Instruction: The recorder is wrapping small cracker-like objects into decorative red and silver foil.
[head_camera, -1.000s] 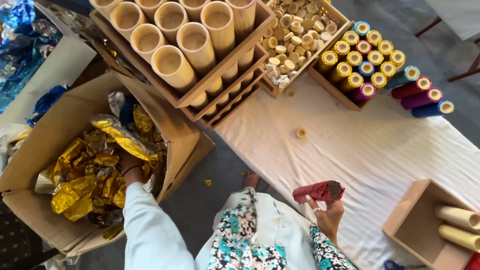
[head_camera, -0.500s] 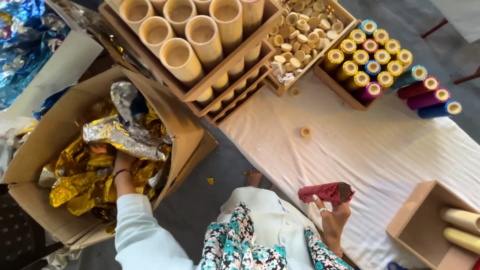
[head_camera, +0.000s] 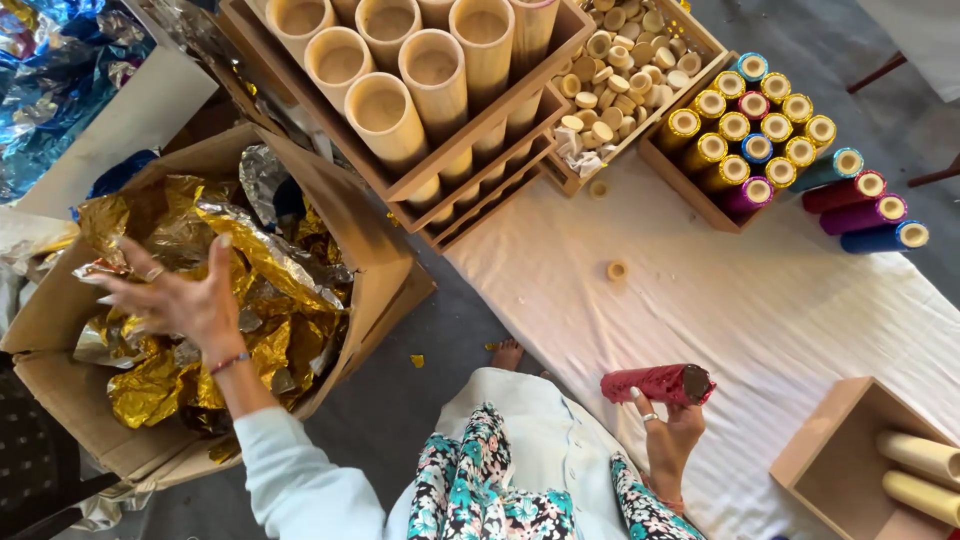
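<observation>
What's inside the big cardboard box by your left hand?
The cardboard box holds crumpled gold foil and some silver foil. The left hand hovers spread above it. The box bottom is covered.

Crinkled glossy gold foil (head_camera: 250, 300) fills a matt cardboard box (head_camera: 380, 260); the red tube (head_camera: 655, 383) glitters above white cloth (head_camera: 760, 310).

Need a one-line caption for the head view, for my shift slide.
Left hand spread over gold foil in a cardboard box; right hand holds a red glitter tube.
</observation>
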